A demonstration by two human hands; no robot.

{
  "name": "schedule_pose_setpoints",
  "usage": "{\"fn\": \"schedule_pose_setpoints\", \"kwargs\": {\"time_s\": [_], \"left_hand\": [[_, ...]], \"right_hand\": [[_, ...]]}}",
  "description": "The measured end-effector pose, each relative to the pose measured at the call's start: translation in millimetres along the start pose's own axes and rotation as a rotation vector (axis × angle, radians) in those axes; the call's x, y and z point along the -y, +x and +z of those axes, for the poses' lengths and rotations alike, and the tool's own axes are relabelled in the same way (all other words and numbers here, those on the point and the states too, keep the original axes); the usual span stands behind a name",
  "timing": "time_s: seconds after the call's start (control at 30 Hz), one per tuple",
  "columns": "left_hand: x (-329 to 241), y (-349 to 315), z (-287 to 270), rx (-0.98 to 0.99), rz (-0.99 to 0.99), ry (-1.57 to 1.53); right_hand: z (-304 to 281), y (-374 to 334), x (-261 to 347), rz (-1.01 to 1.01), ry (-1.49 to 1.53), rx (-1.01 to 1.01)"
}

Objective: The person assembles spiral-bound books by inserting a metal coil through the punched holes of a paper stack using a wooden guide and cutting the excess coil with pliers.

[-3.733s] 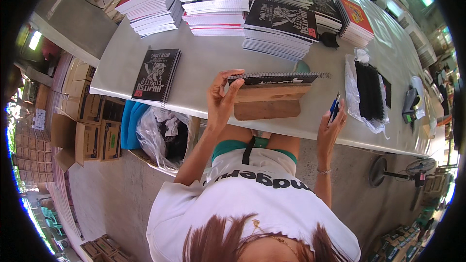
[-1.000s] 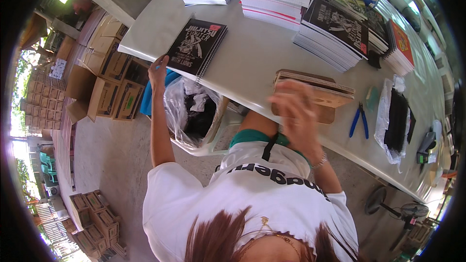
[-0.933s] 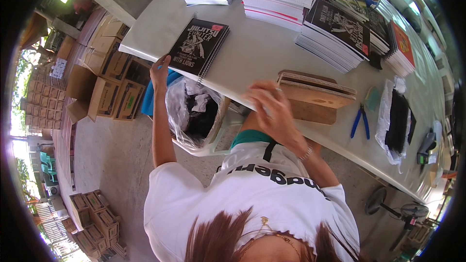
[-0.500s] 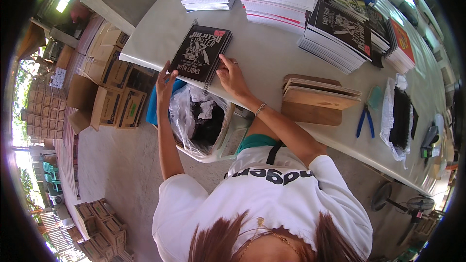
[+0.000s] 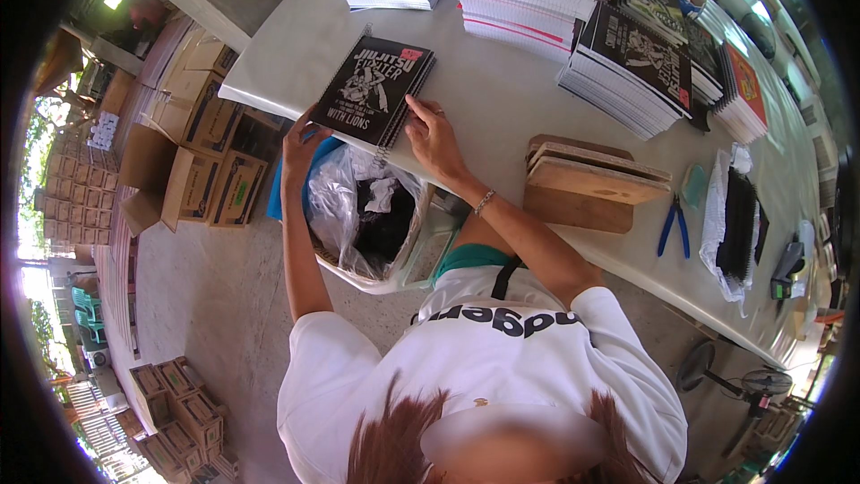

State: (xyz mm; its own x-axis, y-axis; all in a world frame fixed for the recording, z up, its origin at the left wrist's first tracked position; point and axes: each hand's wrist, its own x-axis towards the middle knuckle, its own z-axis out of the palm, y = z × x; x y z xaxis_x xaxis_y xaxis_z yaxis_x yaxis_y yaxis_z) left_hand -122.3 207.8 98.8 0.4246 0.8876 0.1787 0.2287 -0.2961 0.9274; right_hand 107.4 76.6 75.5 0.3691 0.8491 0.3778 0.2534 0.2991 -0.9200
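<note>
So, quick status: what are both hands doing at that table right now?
Left hand at near edge of the black spiral notebook. Right hand flat beside its spiral side. Notebook lies on the table. Nothing in the way.

- One black spiral-bound notebook (image 5: 383, 90) lying alone near the table edge
- Two hands on it: left hand (image 5: 300, 145), right hand (image 5: 432, 136)
- One pair of blue-handled pliers (image 5: 673, 226)
- One wooden block stack (image 5: 588, 184)
- One lined waste basket (image 5: 372, 220)
- One floor fan (image 5: 748, 384)
</note>
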Motion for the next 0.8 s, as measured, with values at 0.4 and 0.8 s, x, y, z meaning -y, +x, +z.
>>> {"fn": "schedule_pose_setpoints", "kwargs": {"time_s": [0.4,0.8], "left_hand": [[2.0,-7.7,-1.2,-0.035,-0.001,0.052],[-0.2,-15.9,-1.6,-0.036,-0.06,0.028]], "right_hand": [[3.8,-2.0,2.1,0.033,-0.03,-0.003],[-88.4,-24.4,154.6,-0.131,-0.011,0.31]]}}
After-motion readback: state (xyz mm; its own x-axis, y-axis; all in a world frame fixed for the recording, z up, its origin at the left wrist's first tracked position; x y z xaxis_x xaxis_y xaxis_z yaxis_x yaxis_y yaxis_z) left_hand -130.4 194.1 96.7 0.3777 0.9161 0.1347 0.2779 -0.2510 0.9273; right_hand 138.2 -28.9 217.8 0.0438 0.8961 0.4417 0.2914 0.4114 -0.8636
